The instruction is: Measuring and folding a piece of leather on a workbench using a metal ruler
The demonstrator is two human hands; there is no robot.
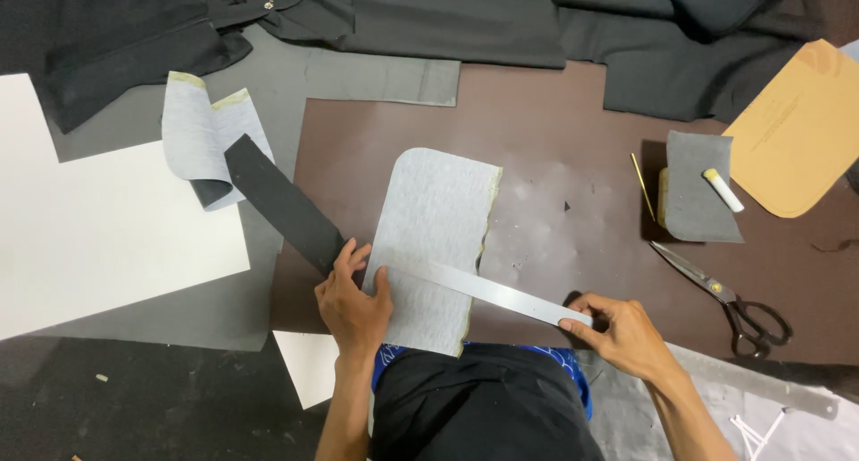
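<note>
A light grey fabric piece (438,219) with a rounded top corner lies on the brown table (573,148). A metal ruler (488,288) runs slantwise across its lower part. My left hand (352,300) presses down at the ruler's left end, on the fabric's left edge and the tip of a black fabric strip (282,203). My right hand (622,331) pinches the ruler's right end between thumb and fingers.
Scissors (729,302) lie at the right. A grey fabric piece with a white chalk stick (722,190) sits on a block; a thin yellow stick (642,186) beside it. A tan paper pattern (796,125), black cloth (456,18) at the back, white board (98,219) at left.
</note>
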